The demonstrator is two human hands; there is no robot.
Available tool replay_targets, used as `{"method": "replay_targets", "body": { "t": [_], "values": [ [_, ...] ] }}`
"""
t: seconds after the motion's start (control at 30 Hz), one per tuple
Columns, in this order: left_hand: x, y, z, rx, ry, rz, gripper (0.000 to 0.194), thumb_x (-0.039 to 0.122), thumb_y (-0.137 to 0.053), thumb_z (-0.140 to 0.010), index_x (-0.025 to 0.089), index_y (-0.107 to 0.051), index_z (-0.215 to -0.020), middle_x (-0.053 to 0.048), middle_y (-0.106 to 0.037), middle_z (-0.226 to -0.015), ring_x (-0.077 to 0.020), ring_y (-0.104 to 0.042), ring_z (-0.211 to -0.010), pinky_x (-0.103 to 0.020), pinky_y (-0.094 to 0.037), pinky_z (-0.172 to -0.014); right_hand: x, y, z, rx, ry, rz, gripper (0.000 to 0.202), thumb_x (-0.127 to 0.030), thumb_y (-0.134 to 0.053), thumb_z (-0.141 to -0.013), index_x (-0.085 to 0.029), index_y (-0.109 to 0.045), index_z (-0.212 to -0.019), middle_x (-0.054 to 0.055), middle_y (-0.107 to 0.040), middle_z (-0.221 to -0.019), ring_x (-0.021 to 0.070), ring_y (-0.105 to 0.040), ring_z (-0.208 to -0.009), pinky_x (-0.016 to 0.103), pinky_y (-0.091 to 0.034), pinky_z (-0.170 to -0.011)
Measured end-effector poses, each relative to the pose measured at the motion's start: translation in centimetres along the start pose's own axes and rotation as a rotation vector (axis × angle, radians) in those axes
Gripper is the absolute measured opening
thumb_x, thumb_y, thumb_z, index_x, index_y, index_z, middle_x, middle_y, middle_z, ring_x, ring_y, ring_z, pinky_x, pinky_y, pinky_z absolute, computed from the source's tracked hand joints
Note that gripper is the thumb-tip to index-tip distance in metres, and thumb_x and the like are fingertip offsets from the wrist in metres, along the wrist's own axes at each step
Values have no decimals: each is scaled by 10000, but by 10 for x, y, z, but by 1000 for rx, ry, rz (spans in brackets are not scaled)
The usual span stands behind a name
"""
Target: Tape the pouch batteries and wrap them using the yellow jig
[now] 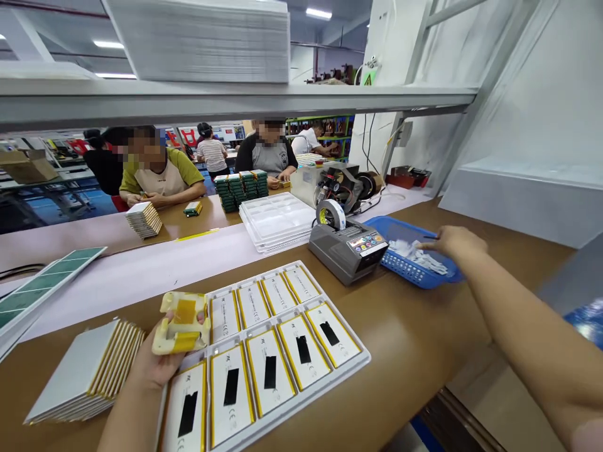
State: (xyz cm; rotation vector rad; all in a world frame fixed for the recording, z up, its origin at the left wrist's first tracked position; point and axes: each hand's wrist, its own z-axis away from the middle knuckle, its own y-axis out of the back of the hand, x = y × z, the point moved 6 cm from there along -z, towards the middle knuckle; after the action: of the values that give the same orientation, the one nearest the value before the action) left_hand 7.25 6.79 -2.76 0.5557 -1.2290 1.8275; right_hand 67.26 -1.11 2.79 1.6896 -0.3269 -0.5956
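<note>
My left hand [157, 363] holds a cream plastic jig [181, 323] with yellow tape on it, just above the left end of a white tray [358, 362]. The tray holds several flat silver battery cells with yellow edges [301, 351]. My right hand [452, 242] reaches far right over a blue basket [414, 273] and touches the small white pieces [419, 254] inside it. Whether its fingers grip one is hidden.
A grey tape dispenser [348, 248] stands between tray and basket. A fanned stack of cells [87, 370] lies at the left. Empty white trays [277, 220] sit behind. Other people work across the white strip. A shelf hangs overhead.
</note>
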Motion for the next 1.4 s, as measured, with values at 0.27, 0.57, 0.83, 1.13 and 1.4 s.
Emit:
{"method": "replay_targets", "body": {
  "t": [0.27, 0.57, 0.83, 1.13, 1.4],
  "values": [
    [18, -13, 33, -128, -228, 52, 309, 234, -468, -759, 123, -530, -1041, -119, -629, -799, -225, -611, -728, -418, -507, -659, -131, 1, 106, 121, 531, -329, 334, -401, -240, -841, -205, -508, -800, 114, -573, -867, 239, -512, -807, 324, -379, -674],
    [-56, -83, 51, -361, -36, 91, 307, 253, -500, -736, 157, -538, -1025, -108, -639, -859, -267, -595, -838, -467, -464, -743, -187, -65, 174, -61, 702, 151, 178, -142, -383, -771, -157, -560, -752, 109, -612, -789, 234, -563, -717, 293, -352, -548],
    [-77, -70, 30, -365, 66, 90, 346, 246, -455, -709, 131, -511, -1031, -112, -632, -818, -271, -601, -792, -467, -462, -693, -178, -88, 161, -201, 540, 0, 188, -159, -403, -771, -134, -589, -769, 142, -623, -845, 236, -555, -772, 287, -350, -591],
    [-83, -62, 31, -358, 101, 67, 438, 404, -477, -726, 111, -520, -1048, -116, -631, -834, -259, -600, -784, -423, -463, -699, -185, -113, 153, -616, 423, -393, 125, -245, -538, -705, -132, -554, -655, 35, -587, -658, 128, -493, -581, 223, -326, -513],
    [-83, -67, 38, -409, 103, 92, 494, 488, -478, -728, 122, -526, -1055, -108, -639, -873, -242, -601, -799, -391, -465, -708, -272, -61, 151, -580, 534, -782, 146, -243, -418, -775, -144, -514, -729, -23, -501, -581, 70, -397, -471, 198, -289, -445]
  ]
}}
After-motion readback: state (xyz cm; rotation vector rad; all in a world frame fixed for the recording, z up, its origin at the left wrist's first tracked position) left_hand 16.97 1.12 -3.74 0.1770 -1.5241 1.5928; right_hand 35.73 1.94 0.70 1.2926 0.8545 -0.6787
